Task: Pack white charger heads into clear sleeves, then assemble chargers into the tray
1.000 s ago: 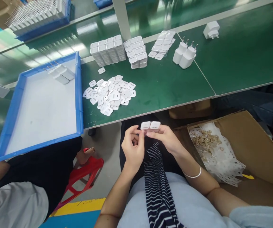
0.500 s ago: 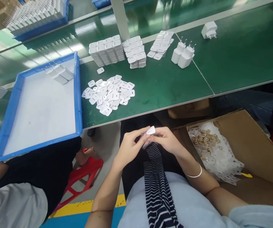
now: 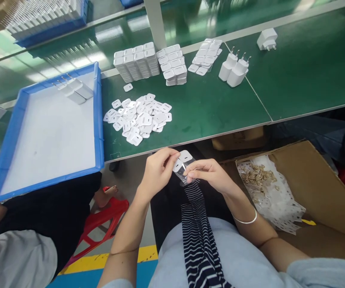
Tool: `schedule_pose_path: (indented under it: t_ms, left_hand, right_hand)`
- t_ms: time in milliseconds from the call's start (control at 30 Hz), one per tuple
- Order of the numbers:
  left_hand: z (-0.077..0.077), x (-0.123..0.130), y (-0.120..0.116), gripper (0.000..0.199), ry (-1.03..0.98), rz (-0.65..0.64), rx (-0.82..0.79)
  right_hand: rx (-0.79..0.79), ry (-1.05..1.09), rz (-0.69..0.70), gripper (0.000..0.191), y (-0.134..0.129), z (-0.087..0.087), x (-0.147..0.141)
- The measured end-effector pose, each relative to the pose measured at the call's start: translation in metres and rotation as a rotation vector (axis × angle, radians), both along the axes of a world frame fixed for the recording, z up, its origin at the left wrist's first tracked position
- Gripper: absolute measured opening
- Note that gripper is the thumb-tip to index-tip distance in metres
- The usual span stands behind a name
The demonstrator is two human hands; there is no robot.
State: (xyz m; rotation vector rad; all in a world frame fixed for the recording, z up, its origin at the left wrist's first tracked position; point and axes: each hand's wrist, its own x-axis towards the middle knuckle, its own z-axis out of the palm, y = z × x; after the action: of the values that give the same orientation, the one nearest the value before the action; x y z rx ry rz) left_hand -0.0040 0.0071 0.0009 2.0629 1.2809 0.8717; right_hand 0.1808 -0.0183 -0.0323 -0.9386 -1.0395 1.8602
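Watching over the head feed: green desk runs across the top of my view. Open cardboard box sits low on the right, white scrap and tan bits inside. Blue tray lies left, reaching past the desk's near edge, with two white adapters at its far right corner.

On the desk I've got three stacks of packed white plates: left stack, middle stack, lower fanned stack. Loose plate pile in front.

Both hands are over the lap, just off the desk edge. Left hand has thumb and fingers closed on a plate; right hand is pinching film. Two upright adapters stand pins up behind, a lone adapter further right.

Held piece: clear film with two slotted plates at its far end, between the hands. My read: step is peeling plates off film. Next move calls for right hand holding the film taut, left easing its plate away at a low angle without creasing it. Can't tell how far it's lifted. Smallest item: single plate, apart from the pile.
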Motion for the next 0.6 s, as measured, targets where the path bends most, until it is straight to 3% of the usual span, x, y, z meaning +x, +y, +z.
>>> schedule_pose_path:
  t_ms: [100, 233, 300, 367, 467, 533, 567, 600]
  left_hand:
    - [0.007, -0.014, 0.016, 0.019, 0.066, 0.122, 0.090]
    - [0.023, -0.050, 0.048, 0.022, 0.334, 0.557, 0.437]
    - [0.032, -0.068, 0.066, 0.021, 0.501, 0.680, 0.476]
    - [0.037, -0.081, 0.084, 0.018, 0.611, 0.719, 0.426]
    - [0.035, -0.091, 0.105, 0.021, 0.658, 0.690, 0.364]
    - [0.030, -0.091, 0.114, 0.024, 0.658, 0.662, 0.376]
    - [0.027, -0.089, 0.117, 0.025, 0.647, 0.659, 0.391]
    - [0.025, -0.086, 0.119, 0.023, 0.625, 0.656, 0.402]
  right_hand:
    - [-0.010, 0.001, 0.043, 0.015, 0.000, -0.002, 0.012]
    - [-0.076, -0.122, -0.068, 0.018, -0.004, -0.019, 0.049]
    - [-0.115, -0.264, -0.215, 0.025, -0.006, -0.033, 0.079]
    - [-0.096, -0.465, -0.399, 0.029, -0.010, -0.047, 0.117]
    - [0.076, -0.942, -0.943, 0.022, -0.017, -0.066, 0.179]
    - [0.123, -1.128, -1.220, 0.024, -0.025, -0.080, 0.209]
    - [0.120, -1.248, -1.270, 0.025, -0.030, -0.088, 0.218]
    - [0.104, -1.282, -1.225, 0.027, -0.035, -0.096, 0.223]
